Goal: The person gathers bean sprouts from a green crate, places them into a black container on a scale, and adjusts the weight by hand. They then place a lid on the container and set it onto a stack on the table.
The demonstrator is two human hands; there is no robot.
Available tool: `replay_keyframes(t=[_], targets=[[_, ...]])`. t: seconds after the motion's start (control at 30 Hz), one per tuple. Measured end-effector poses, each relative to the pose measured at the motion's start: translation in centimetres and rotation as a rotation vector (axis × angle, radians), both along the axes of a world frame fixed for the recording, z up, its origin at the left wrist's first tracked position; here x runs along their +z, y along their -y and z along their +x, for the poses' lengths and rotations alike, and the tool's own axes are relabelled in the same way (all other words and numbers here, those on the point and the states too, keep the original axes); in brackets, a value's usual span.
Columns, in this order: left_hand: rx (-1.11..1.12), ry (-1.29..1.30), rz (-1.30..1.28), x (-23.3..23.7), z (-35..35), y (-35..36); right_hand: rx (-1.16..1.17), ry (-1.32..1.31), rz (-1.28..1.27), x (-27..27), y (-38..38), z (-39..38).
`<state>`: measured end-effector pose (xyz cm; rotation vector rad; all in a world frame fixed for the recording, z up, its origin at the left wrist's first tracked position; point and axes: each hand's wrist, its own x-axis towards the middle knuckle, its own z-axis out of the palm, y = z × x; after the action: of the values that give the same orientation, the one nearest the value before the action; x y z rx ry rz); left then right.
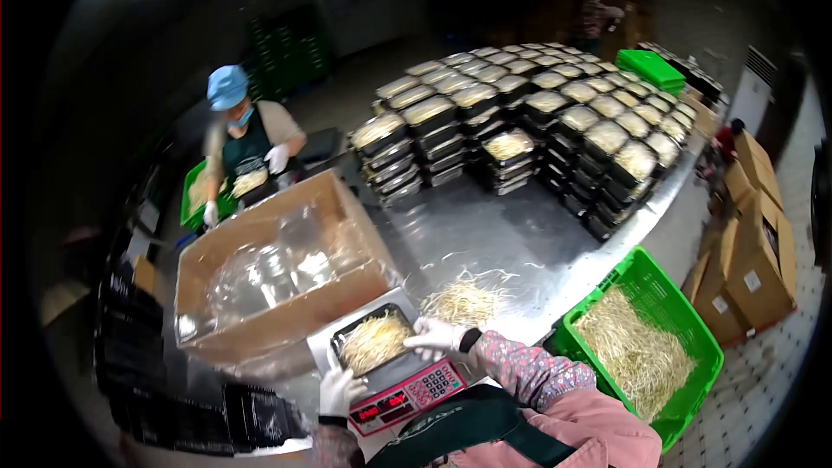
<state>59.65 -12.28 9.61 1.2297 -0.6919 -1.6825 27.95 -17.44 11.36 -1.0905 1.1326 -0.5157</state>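
Note:
A black plastic tray (pixel 347 329) filled with bean sprouts (pixel 374 345) sits on the weighing plate of a red digital scale (pixel 407 399). My left hand (pixel 340 391), in a white glove, grips the tray's near left corner with fingers bent. At the tray's right edge, my white-gloved right hand (pixel 436 338) pinches the rim. A loose pile of bean sprouts (pixel 465 299) lies on the metal table just beyond my right hand. The scale's red digits are lit but too blurred to read.
A cardboard box (pixel 286 329) of clear plastic lids stands left of the scale. Stacked packed trays (pixel 511 146) fill the table's far side. At right is a green crate (pixel 706 342) of sprouts. Black trays (pixel 251 412) stand lower left. A co-worker (pixel 251 134) handles sprouts across the table.

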Motion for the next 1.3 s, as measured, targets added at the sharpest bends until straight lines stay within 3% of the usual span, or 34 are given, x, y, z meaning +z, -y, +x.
replay_keyframes(t=[0.03, 0.13, 0.27, 0.3, 0.37, 0.4, 0.43, 0.47, 0.57, 0.6, 0.67, 0.73, 0.8, 0.87, 1.0, 1.07, 1.3], targets=[[0.071, -0.245, 0.022, 0.4, -0.8, -1.5, -0.103, 0.175, 0.037, -1.4, -0.6, 0.4], [0.126, -0.155, -0.124, -0.4, -2.4, -1.8, -0.296, 0.314, 0.025, -2.4, -1.9, 1.2], [0.214, -0.068, -0.187, 2.2, -5.0, -0.9, -0.339, 0.347, -0.012, -1.3, -3.9, 0.1], [0.213, -0.021, -0.223, 1.3, -4.6, -0.3, -0.261, 0.307, -0.015, 0.2, -4.3, -1.0], [0.124, 0.034, -0.224, 4.0, -6.5, 0.1, -0.100, 0.015, -0.235, 1.6, -3.1, -4.5], [0.078, 0.068, -0.227, 5.5, -7.5, 0.5, -0.063, -0.103, -0.463, 0.6, -1.9, -6.3], [0.061, 0.060, -0.222, 6.1, -8.6, 0.9, -0.128, -0.171, -0.494, 4.6, -1.7, -7.9], [0.011, 0.093, -0.235, 6.3, -9.8, 1.6, -0.122, -0.058, -0.567, 4.4, -0.5, -9.2], [-0.068, 0.121, -0.228, 7.1, -15.3, 3.0, 0.180, 0.013, -0.581, 3.6, 3.6, -13.4], [0.008, 0.135, -0.252, 7.5, -17.3, 3.4, 0.136, 0.033, -0.543, 4.6, 4.5, -15.3], [0.108, -0.083, -0.363, 10.5, -21.7, 4.2, -0.137, 0.280, -0.532, 4.2, 8.1, -19.2], [0.129, -0.056, -0.366, 9.9, -22.4, 5.2, -0.482, 0.231, -0.700, 5.9, 12.7, -23.7], [0.148, 0.027, -0.353, 8.8, -21.6, 5.4, -0.902, -0.082, -0.888, 3.9, 20.7, -29.2], [0.160, 0.164, -0.333, 7.6, -20.3, 4.7, -1.235, 0.262, -0.914, 2.2, 29.0, -33.7], [0.347, 0.217, -0.216, 7.9, -19.5, 2.2, -1.634, 0.396, -0.350, 0.6, 36.4, -40.1], [0.411, 0.247, -0.188, 7.7, -18.3, 1.1, -1.646, 0.385, -0.430, 0.8, 37.4, -41.4], [0.575, 0.361, -0.153, 4.6, -13.2, -2.4, -1.542, 0.479, -0.297, 1.5, 35.7, -41.7]])
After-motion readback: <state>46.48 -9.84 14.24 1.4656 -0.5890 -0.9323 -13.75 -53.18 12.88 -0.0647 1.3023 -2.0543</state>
